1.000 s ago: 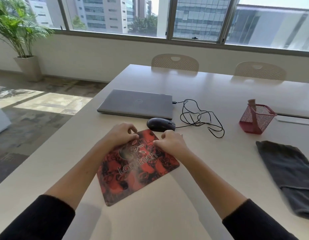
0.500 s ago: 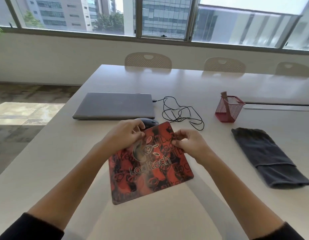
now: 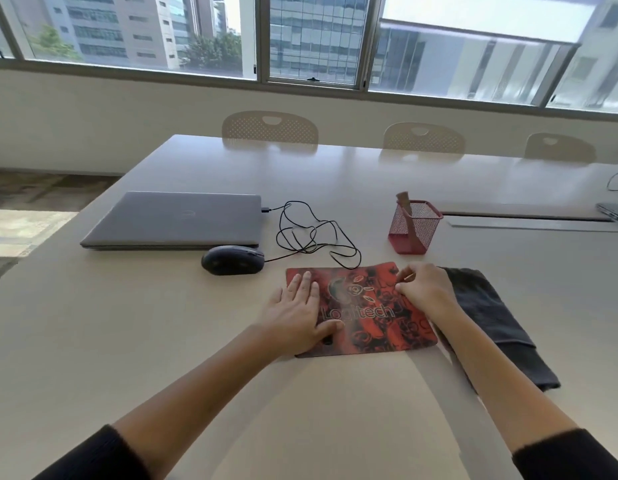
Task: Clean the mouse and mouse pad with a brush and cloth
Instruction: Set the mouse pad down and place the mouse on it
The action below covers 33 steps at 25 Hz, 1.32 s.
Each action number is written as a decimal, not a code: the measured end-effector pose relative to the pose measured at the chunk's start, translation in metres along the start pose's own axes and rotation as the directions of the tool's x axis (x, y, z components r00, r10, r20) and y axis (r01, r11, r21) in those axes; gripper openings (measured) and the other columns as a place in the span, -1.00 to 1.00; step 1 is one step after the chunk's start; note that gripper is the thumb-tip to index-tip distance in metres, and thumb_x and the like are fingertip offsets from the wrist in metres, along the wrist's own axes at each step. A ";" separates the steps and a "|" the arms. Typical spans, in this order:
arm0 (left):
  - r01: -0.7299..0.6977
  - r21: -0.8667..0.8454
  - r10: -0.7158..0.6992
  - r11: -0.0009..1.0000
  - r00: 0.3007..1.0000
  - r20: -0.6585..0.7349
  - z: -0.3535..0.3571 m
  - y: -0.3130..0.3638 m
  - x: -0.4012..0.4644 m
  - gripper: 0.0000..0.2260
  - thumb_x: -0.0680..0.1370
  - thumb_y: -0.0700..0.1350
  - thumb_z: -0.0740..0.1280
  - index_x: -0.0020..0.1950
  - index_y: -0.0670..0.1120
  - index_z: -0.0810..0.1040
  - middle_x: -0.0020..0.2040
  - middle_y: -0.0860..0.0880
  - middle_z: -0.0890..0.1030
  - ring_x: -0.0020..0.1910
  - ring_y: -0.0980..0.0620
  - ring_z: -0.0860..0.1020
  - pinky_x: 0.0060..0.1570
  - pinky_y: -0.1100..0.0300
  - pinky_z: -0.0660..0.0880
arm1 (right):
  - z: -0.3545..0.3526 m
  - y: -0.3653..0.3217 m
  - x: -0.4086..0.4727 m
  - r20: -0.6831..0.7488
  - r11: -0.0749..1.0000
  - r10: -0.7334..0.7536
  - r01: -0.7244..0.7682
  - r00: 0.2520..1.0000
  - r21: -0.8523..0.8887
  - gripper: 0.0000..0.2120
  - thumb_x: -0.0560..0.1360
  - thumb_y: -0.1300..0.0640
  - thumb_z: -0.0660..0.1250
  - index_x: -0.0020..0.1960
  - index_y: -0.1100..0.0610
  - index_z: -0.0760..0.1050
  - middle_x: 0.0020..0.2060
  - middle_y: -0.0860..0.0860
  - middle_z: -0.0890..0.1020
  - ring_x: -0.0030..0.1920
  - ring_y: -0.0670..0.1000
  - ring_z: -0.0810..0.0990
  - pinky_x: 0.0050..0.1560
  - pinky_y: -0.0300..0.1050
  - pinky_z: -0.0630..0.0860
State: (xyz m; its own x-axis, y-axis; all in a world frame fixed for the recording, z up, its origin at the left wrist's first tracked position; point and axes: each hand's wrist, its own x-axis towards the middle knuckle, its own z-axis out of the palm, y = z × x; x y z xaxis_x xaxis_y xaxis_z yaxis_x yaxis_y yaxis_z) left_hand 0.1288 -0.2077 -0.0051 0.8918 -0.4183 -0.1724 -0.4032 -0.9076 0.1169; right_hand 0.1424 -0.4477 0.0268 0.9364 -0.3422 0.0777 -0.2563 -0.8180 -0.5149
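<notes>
**Inspector:** Table (image 3: 196, 341) first: pale top, one long surface. At its far side stand chairs (image 3: 269, 128).

**Clerk:** Next in size?

**Inspector:** Closed grey laptop (image 3: 175, 220), far left of the work area. A dark grey cloth (image 3: 491, 320) lies folded at the right, and its left edge is touching or just beside the mouse pad (image 3: 366, 313). The pad, red and black with a printed logo, lies flat in the middle, its right side partly under the right wrist.

**Clerk:** And the hands?

**Inspector:** Left hand (image 3: 295, 317) rests flat on the pad's left part, fingers straight and spread, gripping nothing. Right hand (image 3: 423, 289) sits at the pad's far right corner, fingers curled; thumb and forefinger appear to pinch the pad's edge.

**Clerk:** Smaller items?

**Inspector:** Red mesh holder (image 3: 413, 226) beyond the pad, with a brush (image 3: 404, 202) handle standing tilted inside. Black mouse (image 3: 233, 259) lies on bare table between laptop and pad, apart from the pad. Its cable (image 3: 311, 233) is coiled loosely and plugged into the laptop.
</notes>
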 end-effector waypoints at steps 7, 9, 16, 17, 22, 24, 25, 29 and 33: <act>0.053 0.013 -0.054 0.998 0.997 0.048 -0.001 0.011 0.013 -0.14 0.46 0.44 -0.14 0.55 -0.12 -0.23 0.55 -0.09 -0.26 0.53 -0.03 -0.23 0.47 -0.06 -0.21 | -0.001 0.018 0.017 0.035 0.983 -0.159 0.161 0.987 -0.092 -0.74 0.41 0.14 0.48 0.09 0.12 0.62 0.00 0.10 0.68 0.06 0.10 0.60 0.07 -0.12 0.47; 0.046 0.016 -0.047 0.999 0.998 0.045 -0.001 0.011 0.011 -0.15 0.47 0.43 -0.13 0.55 -0.11 -0.23 0.55 -0.07 -0.27 0.53 -0.01 -0.25 0.47 -0.06 -0.23 | 0.000 0.021 0.020 0.043 0.981 -0.169 0.172 0.985 -0.088 -0.73 0.40 0.13 0.48 0.09 0.12 0.62 0.00 0.10 0.68 0.05 0.09 0.60 0.06 -0.12 0.47; 0.046 -0.023 -0.046 0.999 0.999 -0.005 0.001 0.012 0.009 -0.09 0.39 0.48 -0.19 0.54 -0.10 -0.25 0.55 -0.05 -0.27 0.52 0.03 -0.28 0.46 -0.04 -0.30 | -0.003 0.018 0.015 -0.011 0.958 -0.210 0.203 0.978 -0.203 -0.73 0.42 0.17 0.44 0.11 0.11 0.55 0.05 0.10 0.58 0.05 0.14 0.56 -0.06 -0.07 0.49; 0.049 -0.062 -0.052 0.997 0.997 -0.049 0.001 0.009 0.006 -0.07 0.36 0.49 -0.21 0.54 -0.09 -0.25 0.56 -0.04 -0.26 0.51 0.04 -0.29 0.45 -0.03 -0.31 | -0.005 0.011 0.014 -0.056 0.945 -0.258 0.240 0.964 -0.221 -0.70 0.42 0.20 0.43 0.15 0.11 0.53 0.08 0.10 0.54 0.05 0.15 0.55 -0.10 -0.07 0.48; 0.112 -0.136 -0.164 0.984 0.867 -0.471 -0.016 -0.036 -0.013 -0.41 0.57 0.20 0.14 0.49 -0.11 0.23 0.48 -0.07 0.28 0.46 -0.13 0.24 0.39 -0.12 0.16 | 0.008 -0.065 0.010 -0.022 0.829 -0.557 0.557 0.830 0.052 -0.65 0.39 0.21 0.46 0.17 0.11 0.54 0.09 0.08 0.58 0.05 0.06 0.57 0.08 -0.13 0.48; 0.169 -0.184 -0.247 0.968 0.755 -0.607 -0.025 -0.058 -0.024 -0.63 0.53 -0.01 0.31 0.30 -0.10 0.48 0.23 -0.09 0.50 0.19 -0.20 0.47 0.10 -0.07 0.43 | 0.027 -0.107 0.007 0.075 0.750 -0.659 0.646 0.748 0.146 -0.67 0.39 0.18 0.45 0.15 0.12 0.55 0.05 0.08 0.59 0.05 0.06 0.57 0.11 -0.12 0.47; 0.208 -0.221 -0.302 0.953 0.723 -0.622 -0.029 -0.069 -0.029 -0.68 0.51 -0.07 0.34 0.25 -0.09 0.52 0.15 -0.09 0.51 0.11 -0.20 0.49 0.02 -0.06 0.48 | 0.039 -0.127 0.006 0.143 0.714 -0.700 0.683 0.700 0.154 -0.65 0.39 0.16 0.45 0.17 0.13 0.55 0.05 0.10 0.59 0.07 0.08 0.56 0.13 -0.09 0.46; 0.277 -0.349 -0.421 0.895 0.781 -0.461 -0.040 -0.113 -0.029 -0.53 0.47 -0.08 0.39 0.36 -0.12 0.41 0.25 -0.14 0.43 0.21 -0.20 0.42 0.20 -0.07 0.40 | 0.087 -0.185 0.003 0.428 0.635 -0.711 0.771 0.558 0.050 -0.46 0.40 0.09 0.44 0.33 0.13 0.41 0.16 0.16 0.49 0.15 0.18 0.48 0.19 0.04 0.44; 0.179 -0.419 -0.349 0.890 0.859 -0.374 -0.041 -0.131 -0.016 -0.45 0.43 -0.11 0.44 0.37 -0.20 0.39 0.28 -0.22 0.47 0.27 -0.20 0.41 0.27 0.02 0.32 | 0.109 -0.199 0.007 0.435 0.638 -0.702 0.770 0.564 0.032 -0.44 0.40 0.12 0.42 0.37 0.10 0.35 0.17 0.16 0.45 0.17 0.22 0.45 0.16 0.10 0.45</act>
State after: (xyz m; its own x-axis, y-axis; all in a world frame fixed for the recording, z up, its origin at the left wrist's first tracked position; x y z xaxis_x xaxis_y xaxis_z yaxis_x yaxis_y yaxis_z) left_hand 0.1753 -0.0806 0.0221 0.9838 -0.0296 0.1767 -0.1129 -0.8682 0.4832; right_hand 0.2257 -0.2373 0.0368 0.8123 0.5822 0.0343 0.5647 -0.7705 -0.2956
